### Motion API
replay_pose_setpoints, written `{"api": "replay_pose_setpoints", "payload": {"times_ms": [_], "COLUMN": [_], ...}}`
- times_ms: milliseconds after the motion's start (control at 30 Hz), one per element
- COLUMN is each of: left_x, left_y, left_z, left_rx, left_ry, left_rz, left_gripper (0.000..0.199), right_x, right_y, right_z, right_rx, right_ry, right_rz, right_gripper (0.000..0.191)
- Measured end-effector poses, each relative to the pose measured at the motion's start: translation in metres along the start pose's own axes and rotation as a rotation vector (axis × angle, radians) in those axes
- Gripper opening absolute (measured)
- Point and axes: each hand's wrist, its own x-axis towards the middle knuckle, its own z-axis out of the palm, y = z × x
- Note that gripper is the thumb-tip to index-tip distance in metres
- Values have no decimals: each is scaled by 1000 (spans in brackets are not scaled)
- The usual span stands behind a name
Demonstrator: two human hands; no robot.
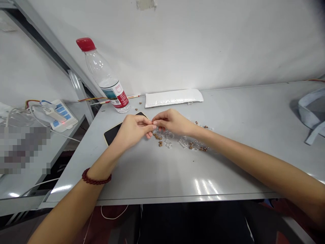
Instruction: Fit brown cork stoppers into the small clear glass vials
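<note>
My left hand (137, 128) and my right hand (171, 121) meet fingertip to fingertip above the grey table. Both are pinched closed; whatever lies between the fingers is too small and too covered to name. Just below them lie small brown pieces (157, 137) and clear plastic bits (168, 144). More clear bits (183, 141) and brown pieces (201, 148) are scattered under my right forearm, which hides some of them. A black-screened phone (113, 134) with a pale edge rests partly beneath my left hand.
A red-capped water bottle (108, 81) stands at the back left. Along the wall lies a flat white packet (174, 98). A power strip (61, 115) with cables sits on the neighbouring surface to the left. A pale strap (308, 108) lies at the far right.
</note>
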Motion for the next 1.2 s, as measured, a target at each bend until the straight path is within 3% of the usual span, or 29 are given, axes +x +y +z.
{"api": "replay_pose_setpoints", "payload": {"times_ms": [433, 633, 900, 1033, 1200], "left_x": [6, 3, -2, -2, -1], "left_y": [-6, -5, 5, 5, 3], "left_z": [-3, -4, -9, -12, -16], "left_rx": [-88, 92, 332, 467, 628], "left_ry": [-116, -184, -192, -197, -258], "left_rz": [-16, 71, -45, -31, 13], "left_gripper": [21, 23, 22, 24, 35], "right_x": [1, 1, 5, 5, 1], "right_y": [0, -2, 5, 12, 12], "right_z": [2, -1, -21, -26, -16], "right_rx": [-269, -356, -505, -498, -532], "right_ry": [-101, -145, -85, -144, -241], "right_rz": [-225, -248, -266, -232, -256], "right_gripper": [13, 21, 22, 23, 24]}}
